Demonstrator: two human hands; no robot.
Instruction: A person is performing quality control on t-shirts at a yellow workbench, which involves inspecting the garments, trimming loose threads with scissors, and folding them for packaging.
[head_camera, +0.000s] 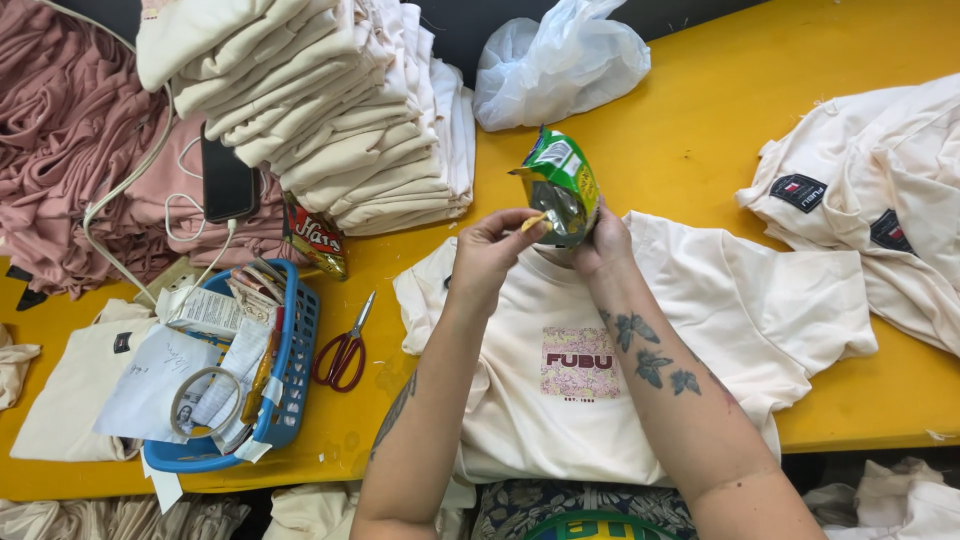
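My right hand (603, 243) grips an opened green snack bag (560, 180), held upright above a cream t-shirt (560, 400) spread flat on the yellow table (700, 130). My left hand (490, 250) pinches a small yellowish snack piece (534, 221) at the bag's mouth. The shirt has a square pink print on its chest. Both forearms reach in from the bottom edge, the right one bearing dark butterfly tattoos.
A tall stack of folded cream shirts (330, 110) stands at the back left beside pink fabric (60, 130), a charging phone (228, 180) and a red snack packet (316, 236). Red-handled scissors (343, 350), a blue basket (290, 385) of papers, a plastic bag (560, 60), loose cream shirts (880, 200) at right.
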